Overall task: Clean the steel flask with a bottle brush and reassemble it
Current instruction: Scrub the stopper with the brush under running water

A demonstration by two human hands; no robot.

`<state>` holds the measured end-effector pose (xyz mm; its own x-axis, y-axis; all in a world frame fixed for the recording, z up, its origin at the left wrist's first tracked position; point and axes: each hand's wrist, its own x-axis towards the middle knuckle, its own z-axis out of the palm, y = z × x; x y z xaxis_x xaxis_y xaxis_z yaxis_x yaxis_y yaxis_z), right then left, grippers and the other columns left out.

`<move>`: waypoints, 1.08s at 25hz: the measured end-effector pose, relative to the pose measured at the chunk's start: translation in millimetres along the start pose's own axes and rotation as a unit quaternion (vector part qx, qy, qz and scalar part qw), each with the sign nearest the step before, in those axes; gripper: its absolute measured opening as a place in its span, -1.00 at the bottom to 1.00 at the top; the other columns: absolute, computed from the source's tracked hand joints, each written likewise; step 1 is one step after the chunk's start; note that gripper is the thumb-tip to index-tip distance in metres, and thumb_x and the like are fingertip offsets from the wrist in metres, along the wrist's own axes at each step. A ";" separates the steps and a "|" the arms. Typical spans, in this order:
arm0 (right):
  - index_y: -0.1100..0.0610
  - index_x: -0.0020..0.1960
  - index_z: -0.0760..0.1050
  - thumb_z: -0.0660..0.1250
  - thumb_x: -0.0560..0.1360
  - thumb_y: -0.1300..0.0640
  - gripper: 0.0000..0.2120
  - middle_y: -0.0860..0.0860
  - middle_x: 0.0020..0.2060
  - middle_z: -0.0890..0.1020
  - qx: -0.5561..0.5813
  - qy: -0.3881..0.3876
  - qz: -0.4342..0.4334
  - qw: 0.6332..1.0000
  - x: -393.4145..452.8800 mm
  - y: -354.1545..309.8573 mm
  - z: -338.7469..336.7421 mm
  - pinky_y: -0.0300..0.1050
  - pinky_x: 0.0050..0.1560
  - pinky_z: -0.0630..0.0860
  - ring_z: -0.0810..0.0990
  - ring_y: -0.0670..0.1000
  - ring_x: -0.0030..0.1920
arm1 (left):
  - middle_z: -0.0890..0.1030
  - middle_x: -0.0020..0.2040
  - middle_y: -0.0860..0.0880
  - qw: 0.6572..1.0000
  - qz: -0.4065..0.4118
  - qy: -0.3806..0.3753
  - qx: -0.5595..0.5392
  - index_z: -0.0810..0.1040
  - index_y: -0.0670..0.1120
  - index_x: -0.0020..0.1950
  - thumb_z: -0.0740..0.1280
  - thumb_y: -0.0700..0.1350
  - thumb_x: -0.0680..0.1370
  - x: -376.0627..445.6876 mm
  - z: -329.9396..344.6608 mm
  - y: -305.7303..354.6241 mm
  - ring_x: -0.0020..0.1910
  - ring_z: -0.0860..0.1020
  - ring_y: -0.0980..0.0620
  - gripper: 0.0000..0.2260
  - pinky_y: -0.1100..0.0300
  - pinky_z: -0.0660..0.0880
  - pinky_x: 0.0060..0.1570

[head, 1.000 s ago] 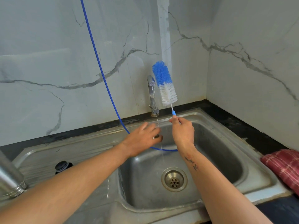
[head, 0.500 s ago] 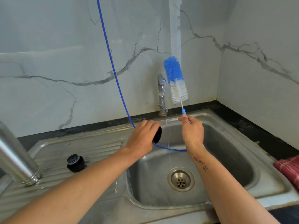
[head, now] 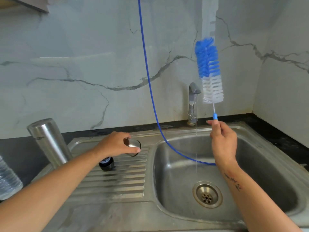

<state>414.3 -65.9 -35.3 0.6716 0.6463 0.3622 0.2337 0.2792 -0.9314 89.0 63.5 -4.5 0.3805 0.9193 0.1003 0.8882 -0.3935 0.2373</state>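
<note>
Right hand (head: pixel 223 144) pinches the bottle brush (head: pixel 209 71) at the base of its blue handle tip, thumb and fingers curled tight round the thin stem — nothing else in that grip. Brush long axis runs near vertical, bristle head up and leaning slightly left, blue bristles on top, white below, held above the sink basin (head: pixel 177 168) just right of the tap (head: pixel 193 102). A thin stream of water falls from the tap toward the drain (head: pixel 207 194). The brush's long blue wire handle (head: pixel 147 72) loops down behind the wrist, across the basin, then rises out of the top of frame. Left hand (head: pixel 115 145) grips the steel cap (head: pixel 133 146) over the ribbed drainboard (head: pixel 117 180), fingers curled over its top, thumb underneath; cap lies on its side, round end facing right. Cannot tell if it touches the drainboard. Black stopper (head: pixel 107 164) sits upright on the drainboard just below that hand. Steel flask (head: pixel 50 142) stands at the left edge of the drainboard — inverted, long axis tilted, closed end leaning up-left. A clear plastic bottle (head: pixel 8 180) shows at far left.
</note>
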 end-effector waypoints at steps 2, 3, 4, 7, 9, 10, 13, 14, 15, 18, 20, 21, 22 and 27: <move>0.02 0.18 0.62 0.16 0.71 -0.02 -0.72 0.05 -0.36 0.45 0.013 -0.006 -0.013 1.000 -2.6 -2.7 0.7 -0.07 -0.27 0.40 0.39 0.02 -0.32 | 0.57 -0.22 0.10 0.996 -0.028 -0.033 0.084 0.51 0.06 -0.25 0.41 0.47 0.31 1.5 -1.9 -4.1 -0.21 0.54 0.13 -0.52 0.18 0.38 -0.28; 0.02 0.18 0.61 0.16 0.71 -0.01 -0.73 0.05 -0.36 0.43 0.019 -0.007 -0.017 1.000 -3.1 -3.5 0.6 -0.09 -0.29 0.38 0.37 0.01 -0.34 | 0.57 -0.22 0.10 0.993 -0.040 -0.043 0.099 0.51 0.06 -0.26 0.41 0.47 0.32 3.4 -1.4 -5.3 -0.21 0.53 0.12 -0.53 0.18 0.38 -0.28; 0.01 0.17 0.61 0.16 0.71 -0.01 -0.74 0.06 -0.37 0.42 0.024 -0.008 -0.019 0.999 -3.1 -3.5 0.7 -0.09 -0.30 0.37 0.36 0.00 -0.35 | 0.57 -0.21 0.09 0.992 -0.049 -0.051 0.103 0.52 0.06 -0.25 0.41 0.47 0.32 5.6 -0.9 -6.4 -0.21 0.54 0.11 -0.52 0.19 0.39 -0.28; 0.02 0.16 0.61 0.17 0.71 -0.02 -0.74 0.06 -0.38 0.38 0.044 -0.012 -0.020 0.999 -1.9 -1.4 0.2 -0.06 -0.34 0.32 0.31 -0.01 -0.38 | 0.52 -0.27 0.08 0.989 -0.061 -0.073 0.110 0.45 0.04 -0.30 0.40 0.50 0.28 11.9 1.6 -4.7 -0.27 0.51 0.08 -0.47 0.18 0.34 -0.30; 0.04 0.20 0.61 0.17 0.70 -0.03 -0.72 0.05 -0.39 0.38 0.047 -0.010 -0.023 0.999 -0.3 0.7 -0.3 -0.07 -0.37 0.30 0.30 -0.02 -0.40 | 0.51 -0.29 0.08 0.986 -0.065 -0.079 0.135 0.44 0.03 -0.31 0.40 0.53 0.26 15.3 4.5 -2.5 -0.28 0.50 0.07 -0.43 0.17 0.31 -0.32; 0.05 0.21 0.61 0.17 0.70 -0.04 -0.71 0.04 -0.39 0.39 0.047 -0.010 -0.023 0.999 0.6 1.5 -0.5 -0.08 -0.38 0.30 0.30 -0.03 -0.40 | 0.53 -0.29 0.08 0.984 -0.067 -0.081 0.147 0.45 0.02 -0.30 0.39 0.54 0.25 16.5 7.2 -2.9 -0.27 0.51 0.07 -0.42 0.16 0.33 -0.31; 0.05 0.21 0.61 0.16 0.71 -0.05 -0.70 0.09 -0.36 0.39 0.048 -0.010 -0.022 0.999 1.7 2.3 -1.4 -0.09 -0.39 0.30 0.30 -0.02 -0.40 | 0.62 -0.14 0.09 0.983 -0.072 -0.096 0.136 0.57 0.04 -0.14 0.36 0.59 0.21 15.6 17.6 -9.1 -0.13 0.57 0.07 -0.37 0.15 0.51 -0.13; 0.05 0.20 0.61 0.16 0.71 -0.05 -0.70 0.10 -0.35 0.38 0.050 -0.010 -0.022 0.998 1.4 2.6 -1.5 -0.09 -0.39 0.29 0.29 -0.02 -0.40 | 0.63 -0.07 0.11 0.986 -0.073 -0.093 0.118 0.58 0.07 -0.06 0.35 0.62 0.18 13.4 18.3 -11.8 -0.07 0.58 0.07 -0.32 0.13 0.55 -0.03; 0.05 0.20 0.62 0.16 0.71 -0.05 -0.70 0.10 -0.35 0.38 0.052 -0.011 -0.022 0.998 1.1 2.3 -1.8 -0.09 -0.38 0.29 0.29 -0.02 -0.40 | 0.63 -0.01 0.12 0.989 -0.075 -0.086 0.097 0.58 0.10 0.00 0.34 0.65 0.14 11.4 16.9 -14.4 -0.01 0.58 0.07 -0.27 0.10 0.56 0.06; 0.04 0.20 0.62 0.16 0.71 -0.05 -0.70 0.08 -0.35 0.39 0.052 -0.011 -0.022 0.998 1.6 2.4 -1.7 -0.07 -0.37 0.31 0.31 -0.02 -0.38 | 0.60 0.10 0.10 0.988 -0.087 -0.095 0.081 0.56 0.10 0.15 0.35 0.64 0.15 5.6 -2.7 -22.5 0.08 0.57 0.05 -0.20 0.08 0.53 0.15; 0.04 0.20 0.62 0.16 0.71 -0.06 -0.69 0.08 -0.34 0.40 0.050 -0.010 -0.019 0.998 2.0 3.1 -1.3 -0.06 -0.36 0.32 0.31 0.00 -0.37 | 0.58 0.11 0.11 0.983 -0.099 -0.123 0.096 0.55 0.09 0.19 0.44 0.56 0.19 -0.6 -17.7 -32.2 0.09 0.56 0.06 -0.24 0.10 0.53 0.14; 0.03 0.20 0.62 0.16 0.70 -0.06 -0.70 0.08 -0.34 0.40 0.051 -0.010 -0.018 0.998 1.7 3.6 -1.3 -0.05 -0.36 0.32 0.31 0.00 -0.37 | 0.59 0.10 0.11 0.980 -0.101 -0.138 0.099 0.56 0.09 0.20 0.49 0.51 0.19 -4.5 -23.0 -38.4 0.08 0.56 0.07 -0.27 0.10 0.54 0.14; 0.02 0.19 0.62 0.16 0.70 -0.07 -0.71 0.08 -0.33 0.40 0.052 -0.010 -0.017 0.998 1.5 4.0 -0.7 -0.05 -0.35 0.32 0.31 0.00 -0.37 | 0.59 0.09 0.12 0.978 -0.103 -0.155 0.098 0.56 0.10 0.21 0.54 0.45 0.20 -9.3 -26.8 -44.0 0.08 0.57 0.08 -0.29 0.11 0.54 0.13; -0.01 0.20 0.62 0.16 0.70 -0.08 -0.71 0.04 -0.34 0.42 0.049 -0.006 -0.008 0.999 1.5 4.4 -1.1 -0.05 -0.33 0.34 0.34 0.00 -0.34 | 0.59 0.15 0.13 0.978 -0.084 -0.158 0.105 0.60 0.11 0.16 0.60 0.24 0.29 -26.3 -16.7 -60.4 0.10 0.57 0.09 -0.48 0.18 0.52 0.04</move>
<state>417.1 -64.4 -38.8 0.6605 0.6489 0.3779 0.1745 0.3568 -0.9177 21.1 63.1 -5.4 0.2556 0.9379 -0.2343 0.9658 -0.2588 0.0175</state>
